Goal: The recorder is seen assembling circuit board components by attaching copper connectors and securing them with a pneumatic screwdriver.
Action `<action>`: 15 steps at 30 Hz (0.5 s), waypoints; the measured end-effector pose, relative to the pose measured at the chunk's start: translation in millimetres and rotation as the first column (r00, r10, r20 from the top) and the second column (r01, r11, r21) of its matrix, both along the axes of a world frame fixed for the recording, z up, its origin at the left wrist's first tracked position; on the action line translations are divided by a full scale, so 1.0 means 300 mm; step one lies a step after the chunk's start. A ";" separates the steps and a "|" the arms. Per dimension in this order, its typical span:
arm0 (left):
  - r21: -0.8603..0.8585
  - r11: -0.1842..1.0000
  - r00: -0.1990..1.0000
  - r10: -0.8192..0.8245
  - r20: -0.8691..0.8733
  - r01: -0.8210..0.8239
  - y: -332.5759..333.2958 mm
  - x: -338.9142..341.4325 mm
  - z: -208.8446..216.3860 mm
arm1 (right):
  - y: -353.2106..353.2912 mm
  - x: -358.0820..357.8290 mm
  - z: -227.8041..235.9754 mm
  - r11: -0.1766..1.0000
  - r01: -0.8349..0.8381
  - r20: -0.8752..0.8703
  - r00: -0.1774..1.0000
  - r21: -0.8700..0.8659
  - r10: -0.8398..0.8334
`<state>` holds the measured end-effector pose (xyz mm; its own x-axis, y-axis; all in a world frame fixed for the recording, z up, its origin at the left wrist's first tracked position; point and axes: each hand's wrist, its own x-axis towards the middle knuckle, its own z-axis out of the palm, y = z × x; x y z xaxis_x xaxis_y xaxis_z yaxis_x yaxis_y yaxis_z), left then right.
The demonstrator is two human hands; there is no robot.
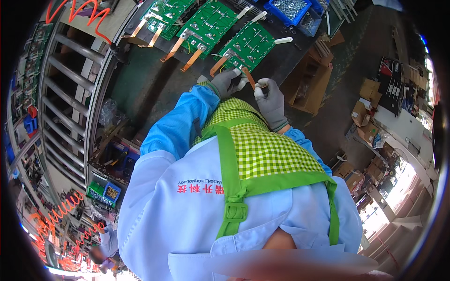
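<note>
Both my hands wear grey gloves with pale fingertips, at the near edge of a dark bench. My left hand [227,83] is beside the closest green circuit board [251,43], just below its edge. Its thumb and forefinger look apart, with nothing visible between them. My right hand [272,100] is closed in a pinch at the free end of a bent copper strip [249,77] that sticks out from that board. A small brownish bit shows at the fingertips; whether it is part of the strip is unclear. Another copper strip [219,65] overhangs near my left hand.
Another green board [210,23] with copper strips and white tabs lies to the left, and one more [169,11] beyond it. Blue bins [290,9] of small metal parts stand at the back. A cardboard box [308,86] is right of the bench; a metal roller rack [70,79] stands left.
</note>
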<state>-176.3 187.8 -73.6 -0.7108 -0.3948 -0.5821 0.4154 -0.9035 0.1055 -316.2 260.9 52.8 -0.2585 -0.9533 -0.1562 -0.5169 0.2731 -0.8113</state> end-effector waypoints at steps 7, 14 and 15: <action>0.099 0.995 0.984 0.014 -0.177 0.003 -0.015 0.048 0.099 | -0.001 0.040 -0.006 0.988 -0.152 -0.041 0.988 -0.015 0.152; -0.157 0.968 0.957 -0.152 0.246 0.194 -0.048 -0.008 0.161 | -0.014 0.070 -0.041 0.928 -0.367 -0.037 0.930 -0.063 0.366; -0.182 0.961 0.946 -0.151 0.288 0.209 -0.049 -0.013 0.153 | -0.022 0.057 -0.030 0.919 -0.394 -0.044 0.918 -0.012 0.394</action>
<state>-180.2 173.1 -27.7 -0.6096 -0.4072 -0.6802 0.1774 -0.9063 0.3835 -299.1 254.3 43.7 0.1330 -0.9821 -0.1335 -0.6115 0.0247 -0.7909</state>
